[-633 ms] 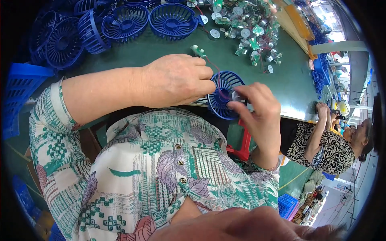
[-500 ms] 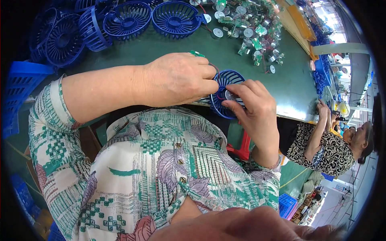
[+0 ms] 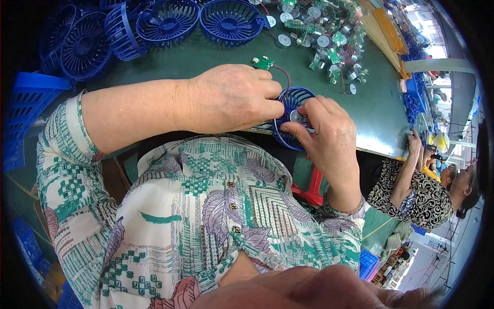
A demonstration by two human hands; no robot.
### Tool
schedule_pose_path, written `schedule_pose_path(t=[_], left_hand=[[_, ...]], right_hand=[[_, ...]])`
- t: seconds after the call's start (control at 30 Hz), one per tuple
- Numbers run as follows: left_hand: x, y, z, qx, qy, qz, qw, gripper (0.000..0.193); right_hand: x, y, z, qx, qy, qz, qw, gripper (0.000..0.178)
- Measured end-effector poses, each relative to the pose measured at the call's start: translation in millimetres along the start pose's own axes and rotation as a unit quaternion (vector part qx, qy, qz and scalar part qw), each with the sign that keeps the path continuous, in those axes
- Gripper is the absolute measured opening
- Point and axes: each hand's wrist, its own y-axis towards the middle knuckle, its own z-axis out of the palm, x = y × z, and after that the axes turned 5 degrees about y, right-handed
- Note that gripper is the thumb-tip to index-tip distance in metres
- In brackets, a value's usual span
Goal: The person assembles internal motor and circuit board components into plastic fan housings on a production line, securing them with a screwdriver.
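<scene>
– Blue, that slatted guard [image 3: 295, 98]?
– Yes, tilted at the near edge of the green surface [image 3: 375, 110], left grip [image 3: 236, 98] curled closed on the rim.
– And the right grip [image 3: 329, 129]?
– Pinching a silver motor [image 3: 297, 117] between thumb and fingers, inside the guard.
– Red wire [image 3: 288, 75]?
– Looped from a green circuit board [image 3: 263, 63].

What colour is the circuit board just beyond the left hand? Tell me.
The circuit board is green; the head view shows it best.

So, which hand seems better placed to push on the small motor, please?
Probably the right hand: it pinches the motor over the blue cage, while the left hand is at the cage's left side.
</scene>
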Motion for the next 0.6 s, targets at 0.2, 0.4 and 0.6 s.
schedule_pose_path(t=[0.2,0.4,0.6], left_hand=[[3,-1,-2,-0.002,0.004,-0.004,1.000,0.019],[3,0,-4,-0.001,-0.008,0.003,1.000,0.020],[5,4,-14,-0.025,-0.035,-0.008,0.999,0.032]], right_hand=[[-4,-8,4,-0.058,0.064,-0.043,0.995,0.043],[-13,-36,35,-0.122,0.022,-0.139,0.983,0.060],[-23,-41,47,-0.173,0.024,-0.129,0.976,0.059]])
